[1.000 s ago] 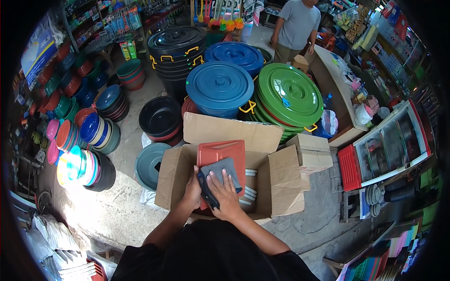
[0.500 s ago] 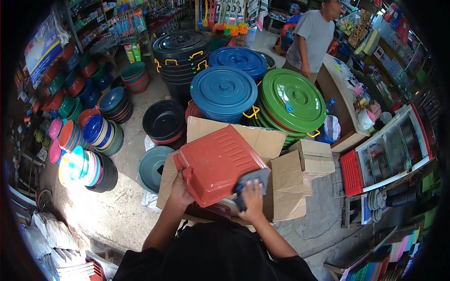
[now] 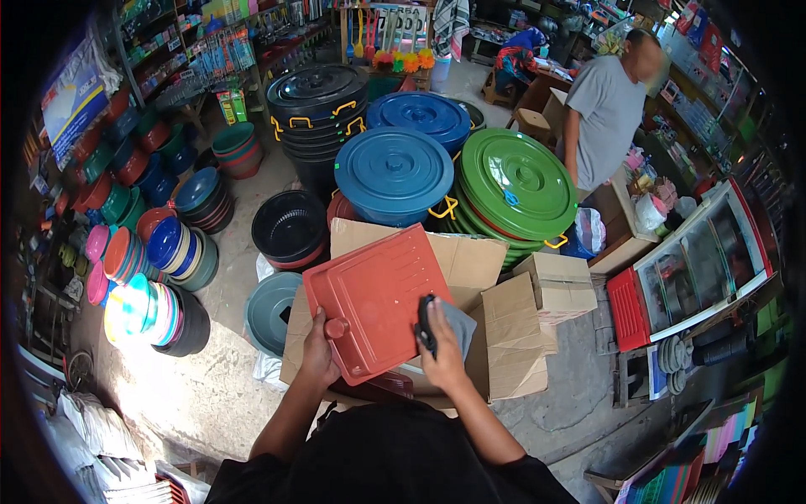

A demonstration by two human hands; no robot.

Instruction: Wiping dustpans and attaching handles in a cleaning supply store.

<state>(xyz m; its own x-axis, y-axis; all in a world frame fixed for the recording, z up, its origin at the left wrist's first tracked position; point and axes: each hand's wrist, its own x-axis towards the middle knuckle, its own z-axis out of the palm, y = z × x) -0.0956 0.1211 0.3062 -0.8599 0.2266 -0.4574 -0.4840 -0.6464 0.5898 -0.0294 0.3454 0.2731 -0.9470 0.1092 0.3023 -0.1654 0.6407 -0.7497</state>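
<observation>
Here we have the red tray (image 3: 382, 290), tilted in the air over the open box, its ribbed face toward us. Our left hand (image 3: 319, 351) is closed on its near-left edge, beside the round knob (image 3: 337, 328), apparently bearing the weight so the other side goes free. And there's our right hand (image 3: 443, 353), fingers spread along a grey-and-black pad (image 3: 459, 324) at the tray's right edge; touching or just off it, we can't tell. Below, the cardboard box (image 3: 516, 343) has its flaps folded outward, presumably for easy reach. Beyond, lidded tubs (image 3: 395, 172) stand nested in stacks, probably saving floor (image 3: 227, 403).
</observation>
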